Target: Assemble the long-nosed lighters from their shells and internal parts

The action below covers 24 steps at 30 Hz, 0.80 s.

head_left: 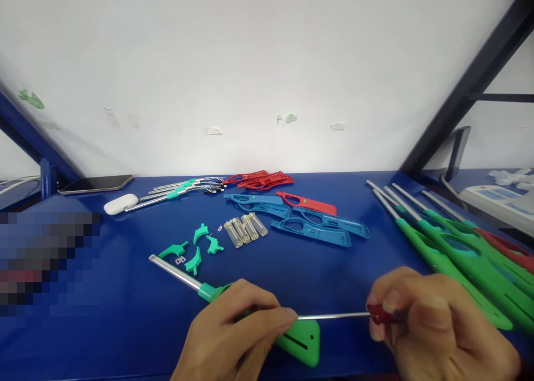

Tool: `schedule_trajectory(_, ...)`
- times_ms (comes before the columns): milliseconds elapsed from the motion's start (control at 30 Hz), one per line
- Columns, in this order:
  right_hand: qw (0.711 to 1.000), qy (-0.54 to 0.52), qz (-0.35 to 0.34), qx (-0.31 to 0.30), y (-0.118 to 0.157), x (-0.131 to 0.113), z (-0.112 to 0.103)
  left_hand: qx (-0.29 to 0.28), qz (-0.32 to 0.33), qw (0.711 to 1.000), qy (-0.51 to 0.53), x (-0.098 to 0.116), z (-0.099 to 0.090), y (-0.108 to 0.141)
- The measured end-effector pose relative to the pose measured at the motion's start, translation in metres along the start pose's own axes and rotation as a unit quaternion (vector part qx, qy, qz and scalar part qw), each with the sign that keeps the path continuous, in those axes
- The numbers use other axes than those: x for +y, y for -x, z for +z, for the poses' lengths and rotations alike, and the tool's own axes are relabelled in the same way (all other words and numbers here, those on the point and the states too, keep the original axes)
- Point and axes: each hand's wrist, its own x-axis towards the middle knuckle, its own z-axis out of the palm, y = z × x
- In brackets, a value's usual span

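My left hand (242, 331) is closed over a green long-necked lighter (302, 342) lying on the blue table. The lighter's silver tube (175, 271) points to the far left, with a teal collar at its base. In my right hand (442, 320) is a screwdriver (334, 316) with a dark red handle, its thin metal shaft level. The shaft's far end meets my left thumb and fingertip, which hide the tip. Beyond my left hand lie several teal triggers (194, 260) and several clear fuel tanks (246, 229).
Blue casing halves (312, 232), a red casing half (306, 203) and red frames (262, 179) lie farther back. Silver tubes with wires (171, 192) rest beside a white case (120, 204) and a phone (95, 184). Several green lighters (450, 270) lie at the right.
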Motion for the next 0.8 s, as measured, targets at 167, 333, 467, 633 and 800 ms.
schedule_trajectory(167,1.000,0.002,-0.004,0.015,-0.0014,0.0022,0.0028,0.012,0.009,1.000,-0.006,0.0006,0.0029,-0.0005)
schedule_trajectory(333,0.998,0.006,-0.058,-0.011,-0.0036,0.0048,-0.0011,0.034,0.047,0.998,-0.014,0.0007,0.0026,-0.0037)
schedule_trajectory(467,0.999,0.010,-0.045,-0.001,-0.0043,0.0044,-0.0007,0.034,0.044,0.998,-0.013,0.0035,0.0017,-0.0068)
schedule_trajectory(633,0.999,0.021,-0.032,0.004,-0.0052,0.0024,0.0048,0.036,0.044,0.998,-0.020,0.0080,0.0001,-0.0085)
schedule_trajectory(800,1.000,0.016,-0.018,-0.011,-0.0065,0.0031,0.0027,0.032,0.040,0.999,-0.001,0.0057,0.0027,-0.0073)
